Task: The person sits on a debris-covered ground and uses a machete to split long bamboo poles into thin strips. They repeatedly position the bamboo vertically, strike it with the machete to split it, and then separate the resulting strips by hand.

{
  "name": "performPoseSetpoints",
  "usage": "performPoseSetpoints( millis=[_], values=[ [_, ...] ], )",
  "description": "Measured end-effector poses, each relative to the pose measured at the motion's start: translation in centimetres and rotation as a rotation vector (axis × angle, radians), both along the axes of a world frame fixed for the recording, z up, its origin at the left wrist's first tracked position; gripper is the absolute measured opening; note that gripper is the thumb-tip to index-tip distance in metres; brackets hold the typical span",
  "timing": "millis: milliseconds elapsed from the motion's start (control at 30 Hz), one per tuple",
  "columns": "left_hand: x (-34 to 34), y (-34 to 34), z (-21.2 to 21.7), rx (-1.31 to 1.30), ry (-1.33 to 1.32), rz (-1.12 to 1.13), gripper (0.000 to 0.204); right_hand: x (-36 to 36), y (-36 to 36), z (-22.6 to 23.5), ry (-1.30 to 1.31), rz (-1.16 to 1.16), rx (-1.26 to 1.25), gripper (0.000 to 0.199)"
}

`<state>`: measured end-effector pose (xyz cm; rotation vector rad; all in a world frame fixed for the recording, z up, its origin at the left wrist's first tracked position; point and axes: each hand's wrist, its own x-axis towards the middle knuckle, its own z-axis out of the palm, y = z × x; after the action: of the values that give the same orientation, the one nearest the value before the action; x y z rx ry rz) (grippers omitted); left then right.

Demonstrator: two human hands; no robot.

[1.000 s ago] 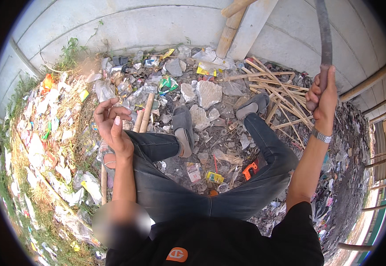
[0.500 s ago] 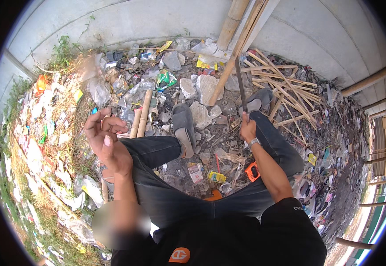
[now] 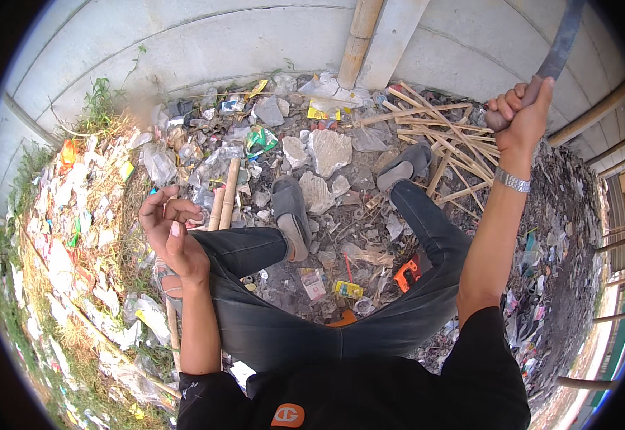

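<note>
My right hand (image 3: pixel 519 115) is raised at the upper right, its fingers wrapped round the handle of a machete (image 3: pixel 565 39). The dark blade points up and runs out of the picture. On the left, my left hand (image 3: pixel 172 233) is held palm up above my knee, fingers loosely curled and apart, with nothing in it. Two short bamboo pieces (image 3: pixel 230 192) lean just beyond that hand. A heap of split bamboo strips (image 3: pixel 456 136) lies on the ground below the machete hand, past my right foot.
An orange-handled tool, seemingly a saw (image 3: pixel 407 274), lies beside my right thigh. Broken concrete chunks (image 3: pixel 329 152) and litter cover the ground between and beyond my feet. A bamboo pole (image 3: pixel 360 43) stands against the grey wall (image 3: pixel 205 36). Grass and rubbish fill the left side.
My right hand has swung the machete up and to the right, away from between my feet. The long bamboo strip standing upright there is no longer upright. My left hand has barely moved.
</note>
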<state>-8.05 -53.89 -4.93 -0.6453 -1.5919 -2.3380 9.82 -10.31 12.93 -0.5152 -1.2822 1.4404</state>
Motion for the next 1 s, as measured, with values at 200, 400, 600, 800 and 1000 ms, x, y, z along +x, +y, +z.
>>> performPoseSetpoints(
  millis=[200, 400, 600, 800, 1000],
  values=[
    [0.6, 0.4, 0.3, -0.017, 0.022, -0.06, 0.068, 1.6, 3.3, 10.5, 0.031, -0.146, 0.383, 0.048],
    [0.5, 0.9, 0.2, -0.017, 0.013, -0.109, 0.073, -1.4, -1.1, -31.3, -0.694, -0.109, 0.19, 0.057],
    [0.3, 1.0, 0.6, -0.021, 0.05, -0.069, 0.071, 7.5, -10.2, -52.2, -1.347, 0.064, 0.252, 0.056],
    [1.0, 1.2, 0.3, 0.009, -0.07, -0.058, 0.069, -1.4, -3.7, -34.5, -0.665, 0.015, -0.22, 0.059],
    [0.4, 1.6, 1.8, -0.116, -0.031, -0.057, 0.061, 0.5, -4.5, -24.5, -0.375, 0.091, -0.354, 0.05]
  ],
)
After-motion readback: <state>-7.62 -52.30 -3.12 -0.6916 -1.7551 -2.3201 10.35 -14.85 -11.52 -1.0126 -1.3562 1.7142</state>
